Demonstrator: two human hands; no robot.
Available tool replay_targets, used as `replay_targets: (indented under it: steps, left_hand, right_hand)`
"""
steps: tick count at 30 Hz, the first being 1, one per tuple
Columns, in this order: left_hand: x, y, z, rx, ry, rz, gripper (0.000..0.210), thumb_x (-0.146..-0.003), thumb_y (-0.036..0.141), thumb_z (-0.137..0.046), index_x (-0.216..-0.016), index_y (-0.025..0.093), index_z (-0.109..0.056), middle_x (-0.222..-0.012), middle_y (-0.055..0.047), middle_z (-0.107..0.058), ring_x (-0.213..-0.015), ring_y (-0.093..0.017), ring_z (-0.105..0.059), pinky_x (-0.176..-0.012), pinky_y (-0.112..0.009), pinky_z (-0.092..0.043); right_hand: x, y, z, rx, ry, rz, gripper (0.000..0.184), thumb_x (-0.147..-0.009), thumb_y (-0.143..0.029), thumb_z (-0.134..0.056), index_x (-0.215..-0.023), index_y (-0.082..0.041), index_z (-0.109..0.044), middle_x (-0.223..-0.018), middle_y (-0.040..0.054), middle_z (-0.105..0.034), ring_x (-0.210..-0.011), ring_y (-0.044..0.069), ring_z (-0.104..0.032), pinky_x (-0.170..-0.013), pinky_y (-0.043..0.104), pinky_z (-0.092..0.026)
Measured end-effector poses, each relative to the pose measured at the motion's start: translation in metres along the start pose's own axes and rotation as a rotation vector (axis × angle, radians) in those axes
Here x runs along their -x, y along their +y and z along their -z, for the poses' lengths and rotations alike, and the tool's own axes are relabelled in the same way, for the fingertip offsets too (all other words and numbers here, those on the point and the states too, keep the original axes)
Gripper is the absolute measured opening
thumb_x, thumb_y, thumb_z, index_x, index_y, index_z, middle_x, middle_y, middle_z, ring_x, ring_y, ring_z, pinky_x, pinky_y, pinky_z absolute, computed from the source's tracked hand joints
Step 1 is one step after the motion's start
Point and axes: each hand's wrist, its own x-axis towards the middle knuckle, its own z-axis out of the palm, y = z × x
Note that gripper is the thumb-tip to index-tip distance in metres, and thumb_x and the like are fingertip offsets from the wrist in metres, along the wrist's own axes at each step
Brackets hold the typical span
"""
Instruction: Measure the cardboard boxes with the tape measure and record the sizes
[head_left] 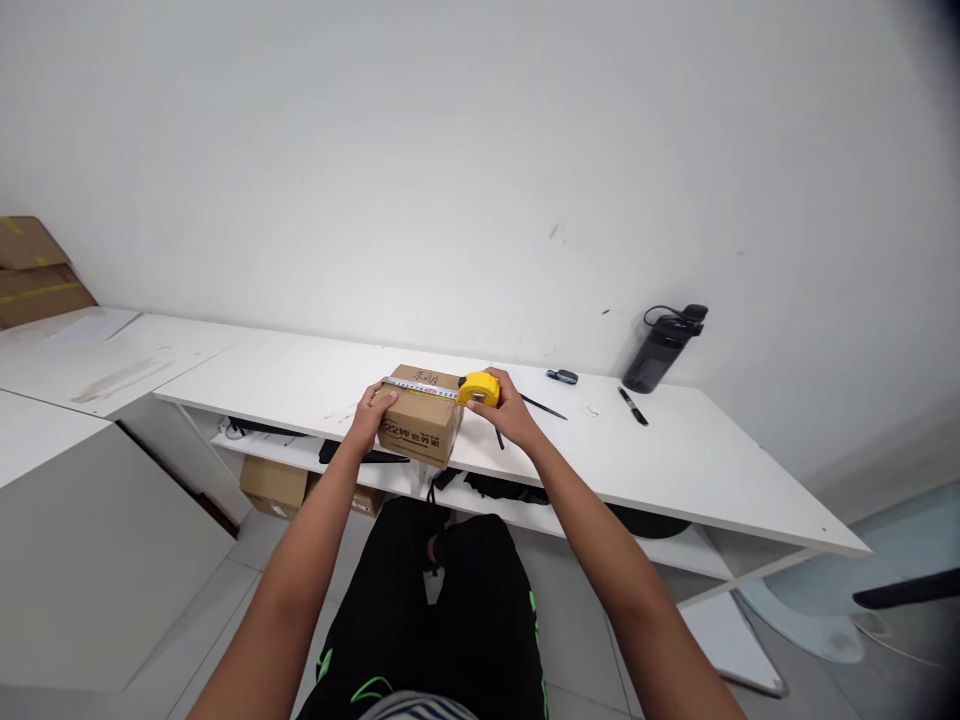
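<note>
A small cardboard box (409,430) with dark printing sits at the front edge of the white table. Across its top lies the pulled-out blade (424,387) of a yellow tape measure (480,388). My right hand (511,408) is closed around the tape measure's case, at the box's right edge. At the opposite edge, my left hand (370,412) grips the box's left side, thumb on top and fingers by the blade's end. Whether those fingers also pinch the blade is too small to make out.
Behind my right hand lie a dark thin strip (544,406), a small dark blue object (562,377) and a black pen (632,405). A black bottle (664,350) stands near the wall. Cartons (37,270) are stacked far left; a shelf (300,448) runs below the tabletop.
</note>
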Motion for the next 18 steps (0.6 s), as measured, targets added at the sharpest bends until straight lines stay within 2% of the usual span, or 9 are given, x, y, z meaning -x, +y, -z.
replay_targets:
  steps: [5,10,14,18]
  left_hand:
    - [0.002,-0.001,0.002,-0.060,0.035,-0.045,0.056,-0.069,0.051,-0.074,-0.114,0.019,-0.064,-0.113,-0.008,-0.068,-0.106,-0.028,-0.061,-0.087,-0.035,-0.047]
    - [0.007,-0.002,-0.003,-0.066,0.059,-0.060,0.057,-0.072,0.050,-0.073,-0.118,0.019,-0.063,-0.124,-0.010,-0.065,-0.113,-0.028,-0.060,-0.097,-0.037,-0.045]
    - [0.015,-0.004,-0.015,-0.050,0.111,-0.019,0.067,-0.075,0.050,-0.074,-0.133,0.022,-0.057,-0.138,-0.012,-0.059,-0.122,-0.030,-0.057,-0.103,-0.040,-0.044]
    - [0.031,-0.017,-0.038,-0.080,0.186,-0.027,0.088,-0.080,0.053,-0.071,-0.153,0.023,-0.032,-0.150,-0.017,-0.047,-0.134,-0.031,-0.050,-0.109,-0.042,-0.042]
  right_hand:
    - [-0.001,-0.003,-0.005,0.088,-0.011,0.034,0.055,-0.078,-0.040,-0.074,-0.125,-0.027,-0.050,-0.116,0.0041,-0.061,-0.097,0.021,-0.060,-0.085,0.038,-0.052]
    - [0.012,-0.005,-0.002,0.157,0.039,0.039,0.053,-0.078,-0.042,-0.074,-0.124,-0.026,-0.051,-0.117,0.0055,-0.062,-0.096,0.022,-0.062,-0.084,0.039,-0.053]
    - [0.027,-0.011,-0.011,0.179,0.178,0.040,0.055,-0.077,-0.044,-0.075,-0.123,-0.025,-0.053,-0.118,0.0076,-0.063,-0.097,0.023,-0.063,-0.079,0.038,-0.055]
    - [0.038,-0.018,-0.033,0.216,0.361,0.065,0.055,-0.077,-0.045,-0.074,-0.124,-0.024,-0.054,-0.120,0.0094,-0.064,-0.097,0.023,-0.064,-0.068,0.033,-0.056]
